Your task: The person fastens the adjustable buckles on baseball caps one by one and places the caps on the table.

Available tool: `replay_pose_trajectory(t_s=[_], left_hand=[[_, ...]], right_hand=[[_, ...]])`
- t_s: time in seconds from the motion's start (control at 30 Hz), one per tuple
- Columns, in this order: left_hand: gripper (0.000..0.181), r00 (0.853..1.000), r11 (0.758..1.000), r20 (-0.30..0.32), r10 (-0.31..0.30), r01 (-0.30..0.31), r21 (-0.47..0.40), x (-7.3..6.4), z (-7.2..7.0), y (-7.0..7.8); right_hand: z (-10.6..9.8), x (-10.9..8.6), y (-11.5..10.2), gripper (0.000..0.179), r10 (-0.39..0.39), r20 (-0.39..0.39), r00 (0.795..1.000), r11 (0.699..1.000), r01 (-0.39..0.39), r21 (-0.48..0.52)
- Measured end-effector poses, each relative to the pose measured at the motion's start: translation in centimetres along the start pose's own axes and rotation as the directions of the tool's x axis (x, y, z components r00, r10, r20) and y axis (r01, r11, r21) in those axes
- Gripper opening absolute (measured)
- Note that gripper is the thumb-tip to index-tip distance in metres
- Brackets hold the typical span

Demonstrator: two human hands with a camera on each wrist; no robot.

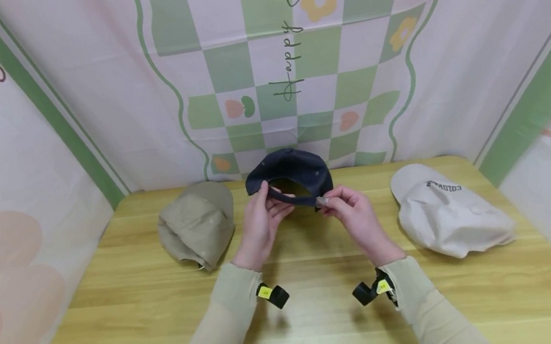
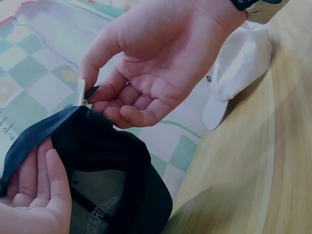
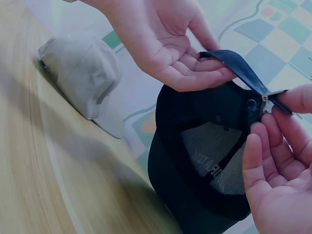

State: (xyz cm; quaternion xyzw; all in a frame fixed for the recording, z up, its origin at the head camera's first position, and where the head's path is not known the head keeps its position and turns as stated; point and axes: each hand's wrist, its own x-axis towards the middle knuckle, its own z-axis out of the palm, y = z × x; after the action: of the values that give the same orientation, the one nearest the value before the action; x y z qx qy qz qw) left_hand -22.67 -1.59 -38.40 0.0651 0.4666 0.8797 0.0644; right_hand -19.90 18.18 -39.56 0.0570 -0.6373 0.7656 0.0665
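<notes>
A navy baseball cap (image 1: 288, 162) is held up at the far middle of the table, its back strap and hollow inside facing me. My left hand (image 1: 263, 219) grips the back strap (image 3: 238, 68), thumb on one side and fingers inside the opening. At the strap's other end, my right hand (image 1: 355, 214) pinches the small metal buckle (image 3: 265, 103) between thumb and index finger. A short dark strap end pokes out by the buckle in the right wrist view. The mesh-like lining (image 3: 214, 153) shows inside the crown.
An olive-khaki cap (image 1: 197, 227) lies on the wooden table (image 1: 319, 316) to the left. To the right lies an off-white cap (image 1: 453, 213) with dark lettering. A printed checkered curtain (image 1: 271, 52) hangs close behind the table's far edge.
</notes>
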Motion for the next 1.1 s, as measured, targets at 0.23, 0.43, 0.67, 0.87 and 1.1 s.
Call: replay_pose_trajectory(t_s=[0.23, 0.43, 0.67, 0.87, 1.1], left_hand=[[0.030, 1.000, 1.000, -0.025, 0.010, -0.010, 0.026, -0.04, -0.24, -0.10], [0.026, 0.999, 0.999, -0.039, 0.034, -0.033, 0.024, -0.16, -0.36, -0.30], [0.029, 0.997, 0.998, -0.054, 0.050, -0.049, 0.034, -0.15, -0.44, -0.48], [0.029, 0.997, 0.998, -0.056, 0.054, -0.052, 0.039, -0.21, -0.46, -0.42], [0.033, 0.997, 0.998, -0.056, 0.051, -0.049, 0.038, -0.27, -0.39, -0.60]], right_hand=[[0.03, -0.03, -0.19, 0.017, -0.008, -0.024, 1.000, 1.000, 0.008, 0.018], [0.03, -0.13, -0.23, 0.017, -0.008, -0.031, 1.000, 1.000, 0.008, 0.016], [0.04, -0.23, -0.14, 0.016, -0.022, -0.037, 0.999, 1.000, 0.022, 0.015], [-0.04, -0.21, -0.04, 0.015, -0.035, -0.040, 0.999, 0.999, 0.035, 0.000], [-0.18, -0.21, 0.00, 0.014, -0.042, -0.044, 0.998, 0.999, 0.041, -0.035]])
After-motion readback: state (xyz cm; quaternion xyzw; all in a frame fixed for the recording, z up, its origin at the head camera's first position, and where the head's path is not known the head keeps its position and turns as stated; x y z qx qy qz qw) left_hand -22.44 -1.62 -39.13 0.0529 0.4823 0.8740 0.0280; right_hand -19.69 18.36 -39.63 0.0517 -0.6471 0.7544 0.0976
